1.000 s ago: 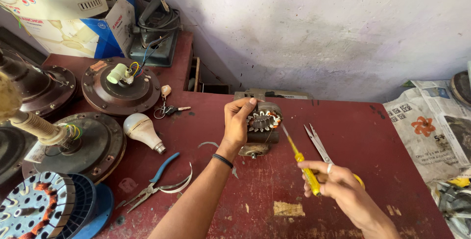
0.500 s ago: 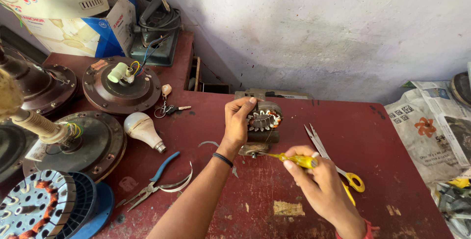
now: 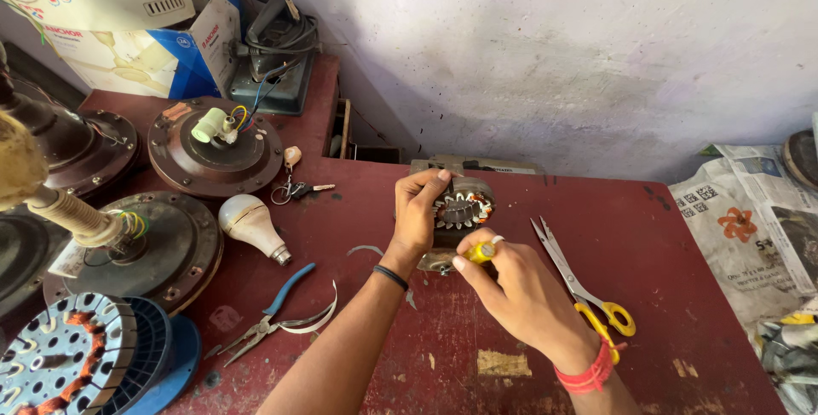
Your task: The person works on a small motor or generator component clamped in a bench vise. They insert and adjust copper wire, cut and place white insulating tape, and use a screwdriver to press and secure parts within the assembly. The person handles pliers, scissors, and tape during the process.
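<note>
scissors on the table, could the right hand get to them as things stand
Probably yes. The scissors lie flat on the table just beside the right hand, nothing over them. But that hand is busy holding a yellow-handled screwdriver, so its grip is not free.

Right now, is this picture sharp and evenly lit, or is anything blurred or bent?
Head view: soft even daylight, no harsh glare; both hands, left and right, and the motor stator look sharp; the wide lens bends the edges, and the near fan rod at left is blurred.
</note>
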